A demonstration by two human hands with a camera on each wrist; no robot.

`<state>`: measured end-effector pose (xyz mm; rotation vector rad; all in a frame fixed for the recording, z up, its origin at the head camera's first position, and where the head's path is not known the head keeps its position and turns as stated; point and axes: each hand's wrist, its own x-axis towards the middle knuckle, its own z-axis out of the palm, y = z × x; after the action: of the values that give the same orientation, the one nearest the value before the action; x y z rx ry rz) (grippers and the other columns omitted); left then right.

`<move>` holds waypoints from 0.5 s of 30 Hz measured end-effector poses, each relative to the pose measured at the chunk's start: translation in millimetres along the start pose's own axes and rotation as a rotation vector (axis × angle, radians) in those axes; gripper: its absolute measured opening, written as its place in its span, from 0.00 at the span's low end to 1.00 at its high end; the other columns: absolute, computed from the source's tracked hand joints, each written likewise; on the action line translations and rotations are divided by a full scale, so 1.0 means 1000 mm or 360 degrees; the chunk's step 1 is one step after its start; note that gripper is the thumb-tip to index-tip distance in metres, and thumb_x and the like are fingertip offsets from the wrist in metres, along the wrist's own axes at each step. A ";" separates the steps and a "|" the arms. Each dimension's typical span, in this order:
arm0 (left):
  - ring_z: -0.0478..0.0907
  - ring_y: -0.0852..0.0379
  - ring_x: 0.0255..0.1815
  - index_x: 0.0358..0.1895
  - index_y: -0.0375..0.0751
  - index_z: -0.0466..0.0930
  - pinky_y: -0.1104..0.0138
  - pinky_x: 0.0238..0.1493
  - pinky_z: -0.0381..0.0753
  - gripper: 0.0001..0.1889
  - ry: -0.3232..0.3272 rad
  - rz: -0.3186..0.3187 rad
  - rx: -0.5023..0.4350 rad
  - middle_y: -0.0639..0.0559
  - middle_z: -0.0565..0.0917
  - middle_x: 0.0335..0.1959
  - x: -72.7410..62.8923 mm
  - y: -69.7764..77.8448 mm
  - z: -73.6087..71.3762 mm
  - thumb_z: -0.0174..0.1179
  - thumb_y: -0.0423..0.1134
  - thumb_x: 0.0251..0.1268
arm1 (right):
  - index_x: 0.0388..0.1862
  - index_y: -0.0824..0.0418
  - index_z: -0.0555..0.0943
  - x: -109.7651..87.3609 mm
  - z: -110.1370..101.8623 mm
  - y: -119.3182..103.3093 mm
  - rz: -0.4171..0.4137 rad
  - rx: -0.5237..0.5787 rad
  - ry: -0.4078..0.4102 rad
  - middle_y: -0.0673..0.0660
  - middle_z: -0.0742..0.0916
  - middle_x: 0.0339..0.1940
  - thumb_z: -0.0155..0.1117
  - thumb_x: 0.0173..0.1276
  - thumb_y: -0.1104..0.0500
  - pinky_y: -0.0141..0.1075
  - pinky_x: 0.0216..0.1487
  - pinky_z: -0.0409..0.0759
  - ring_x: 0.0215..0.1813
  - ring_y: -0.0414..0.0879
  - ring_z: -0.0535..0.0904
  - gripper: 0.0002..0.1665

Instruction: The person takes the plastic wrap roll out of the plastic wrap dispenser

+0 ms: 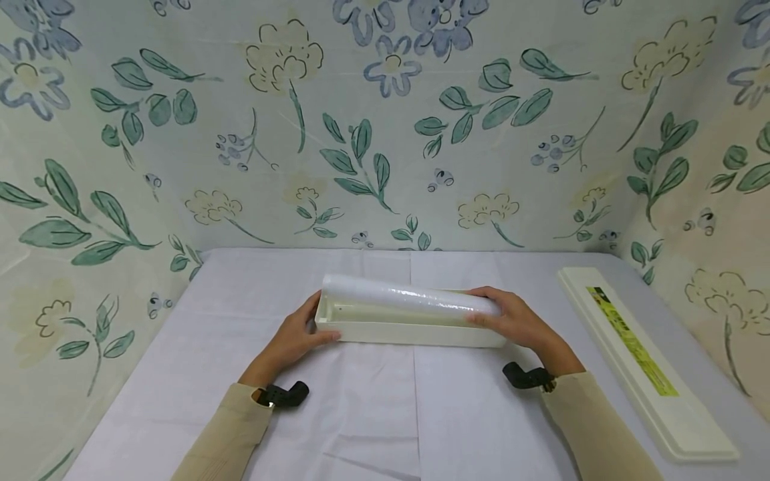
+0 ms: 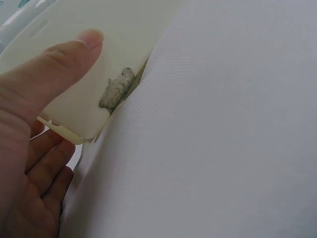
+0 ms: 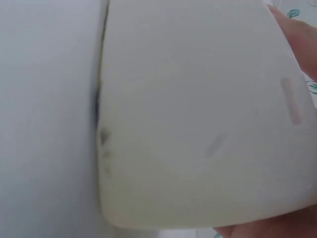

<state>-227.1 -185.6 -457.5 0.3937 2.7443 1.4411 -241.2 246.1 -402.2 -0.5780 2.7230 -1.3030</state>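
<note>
A long off-white box [image 1: 409, 334], open at the top, lies crosswise on the table. A roll of plastic wrap [image 1: 409, 298] sits in its opening, with the left end standing higher than the right. At the box's left end, my left hand [image 1: 295, 337] grips it with the thumb [image 2: 64, 64] on the front wall and the fingers round the end. My right hand [image 1: 520, 321] holds the roll's right end between thumb and fingers. In the right wrist view the box wall [image 3: 198, 124] covers most of that hand.
An off-white lid [image 1: 692, 427] with a yellow-green label [image 1: 631, 341] lies slanted on the right side of the table. White cloth [image 1: 361, 414] covers the tabletop. Flower-patterned curtain [image 1: 385, 133] surrounds the back and sides.
</note>
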 end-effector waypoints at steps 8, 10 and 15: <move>0.52 0.48 0.75 0.77 0.57 0.49 0.43 0.71 0.50 0.56 0.0014 -0.0014 0.0009 0.52 0.60 0.75 0.001 -0.002 0.001 0.71 0.65 0.45 | 0.60 0.57 0.76 -0.001 -0.001 -0.004 0.0000 0.0033 0.0018 0.59 0.82 0.54 0.71 0.62 0.49 0.42 0.44 0.75 0.46 0.52 0.76 0.30; 0.51 0.48 0.76 0.77 0.56 0.48 0.43 0.71 0.49 0.57 0.0015 -0.0022 0.0005 0.52 0.59 0.75 0.001 -0.002 0.001 0.71 0.65 0.45 | 0.60 0.57 0.77 -0.001 -0.002 -0.004 0.0003 0.0021 0.0028 0.59 0.82 0.53 0.71 0.62 0.49 0.42 0.44 0.75 0.46 0.52 0.76 0.30; 0.51 0.48 0.76 0.77 0.56 0.49 0.42 0.71 0.49 0.57 0.0016 -0.0025 -0.0002 0.53 0.59 0.75 0.001 -0.002 0.001 0.71 0.65 0.45 | 0.60 0.58 0.77 0.001 -0.002 -0.002 0.0021 -0.0005 0.0046 0.59 0.82 0.53 0.71 0.61 0.48 0.42 0.44 0.76 0.46 0.52 0.76 0.30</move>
<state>-228.7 -185.6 -459.1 0.3652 2.7481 1.4450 -241.3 245.7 -399.3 -0.5444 2.7479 -1.3144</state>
